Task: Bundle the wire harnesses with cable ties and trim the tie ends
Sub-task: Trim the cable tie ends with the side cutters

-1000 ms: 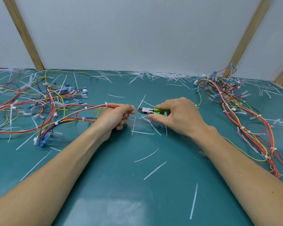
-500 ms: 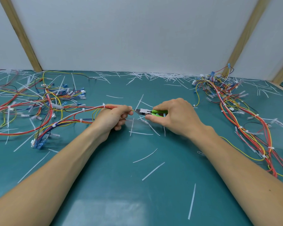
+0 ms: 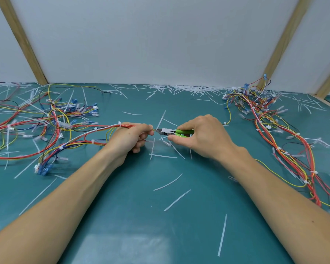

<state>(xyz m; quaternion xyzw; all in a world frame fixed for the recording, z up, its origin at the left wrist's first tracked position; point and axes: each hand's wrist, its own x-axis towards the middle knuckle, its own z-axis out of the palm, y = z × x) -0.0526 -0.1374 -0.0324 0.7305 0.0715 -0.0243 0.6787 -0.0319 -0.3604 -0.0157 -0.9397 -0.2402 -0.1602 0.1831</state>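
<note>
Teal surface (image 3: 133,216) carries the work. I note my left hand (image 3: 130,138) with its grip curled round the wire harness (image 3: 95,130), held just above the surface at centre, its wires trailing left. My right hand (image 3: 202,136) has its grip wrapped on the green-handled cutters (image 3: 171,132), nose touching the harness end at my left fingertips. Cut tie ends (image 3: 176,200) lie scattered. A second harness (image 3: 274,134) lies at right.
</note>
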